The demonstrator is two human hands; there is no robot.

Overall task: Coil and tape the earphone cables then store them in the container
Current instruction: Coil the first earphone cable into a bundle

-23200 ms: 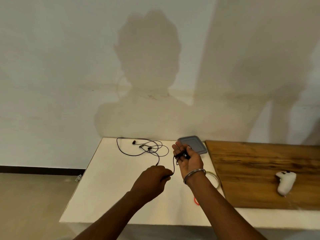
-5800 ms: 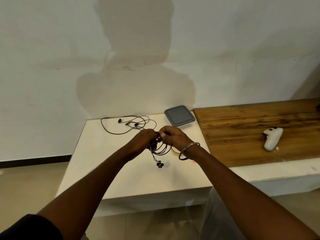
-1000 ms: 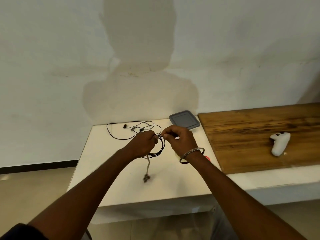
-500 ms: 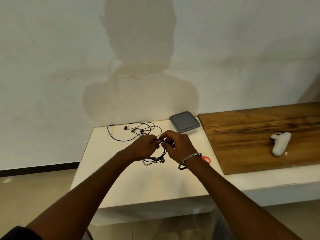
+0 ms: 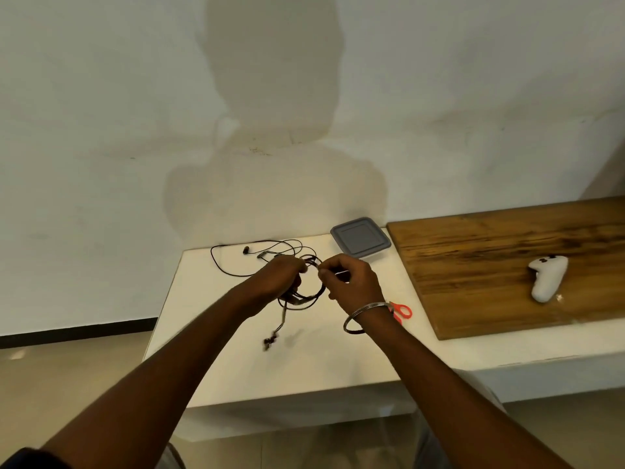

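Two hands work a looped earphone cable just above a white table (image 5: 304, 370).

Nearest, the loose tail of the black earphone cable (image 5: 306, 298) hangs off the coil, its blurred end dangling close to the tabletop. Above it the left hand (image 5: 282, 277) has its fingers curled round the left side of the coil, while the right hand (image 5: 351, 282), a metal bangle (image 5: 363, 314) at its wrist, pinches the strand at the top right. Just right of that wrist lie orange-handled scissors (image 5: 401, 310). Farther back, a second earphone (image 5: 253, 257) sprawls uncoiled on the table, and the grey-lidded container (image 5: 360, 240) sits closed at the far right corner. On the wooden board (image 5: 490, 265) to the right rests a white controller (image 5: 548, 277).
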